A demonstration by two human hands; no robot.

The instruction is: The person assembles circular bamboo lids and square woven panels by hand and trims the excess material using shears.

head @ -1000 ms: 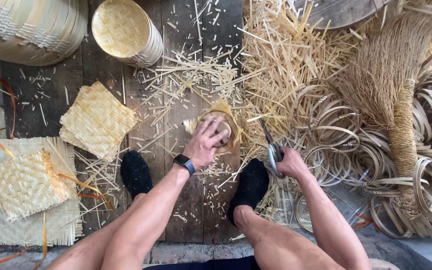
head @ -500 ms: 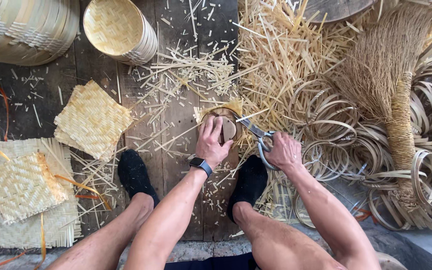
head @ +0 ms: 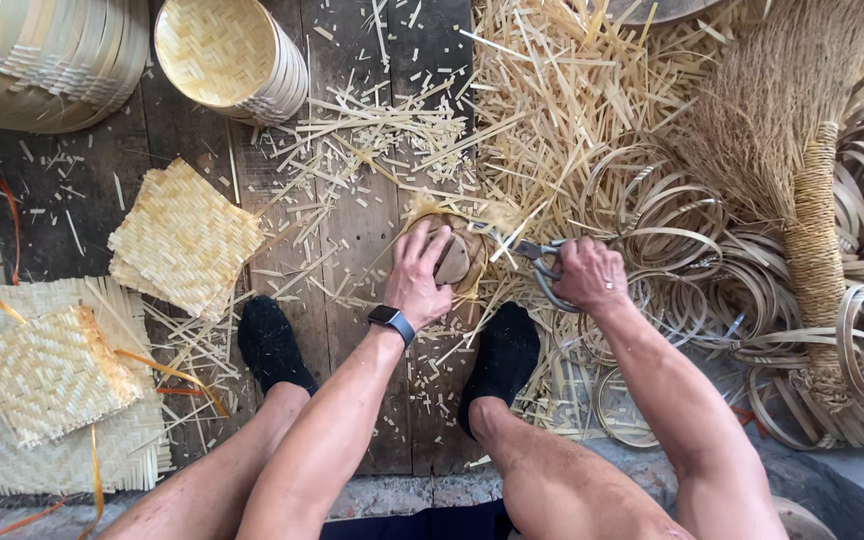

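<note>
Black smartwatch [head: 391, 322] on left wrist (screen dark, blank).

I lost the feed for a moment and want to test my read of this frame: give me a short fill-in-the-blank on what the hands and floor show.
1. The right hand grips a pair of metal ____.
2. The left hand presses down on a small round woven piece that lies on the ____ floor.
3. The smartwatch sits on the ____ wrist.
4. The stack of square woven mats lies to the ____ of the left hand.

Missing words: scissors; wooden plank; left; left
</note>
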